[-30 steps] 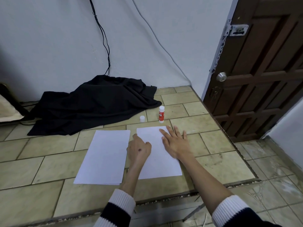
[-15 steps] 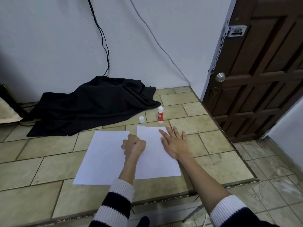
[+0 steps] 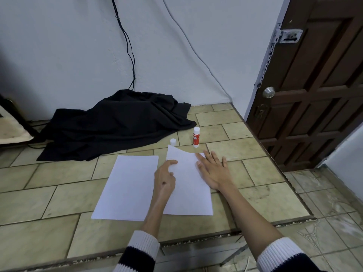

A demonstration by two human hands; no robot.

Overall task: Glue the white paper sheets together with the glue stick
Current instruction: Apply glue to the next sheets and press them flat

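Two white paper sheets lie side by side on the tiled ledge. The left sheet [image 3: 127, 187] is flat. The right sheet [image 3: 188, 191] has its far left edge curled up off the tiles. My left hand [image 3: 165, 177] pinches that raised left edge. My right hand [image 3: 213, 169] rests flat, fingers spread, on the sheet's far right part. Just beyond the sheets stands a red and white glue stick [image 3: 196, 137], uncapped, with its small white cap [image 3: 173, 141] to its left.
A crumpled black cloth [image 3: 117, 122] lies against the white wall behind the sheets, under hanging cables [image 3: 129, 48]. A brown wooden door [image 3: 314, 85] stands at right. The ledge's front edge [image 3: 196, 240] drops to a lower tiled floor near me and at right.
My left hand moved from the middle of the right sheet to its left edge and lifted it, so the sheet's far left corner now curls up. My right hand stayed flat.
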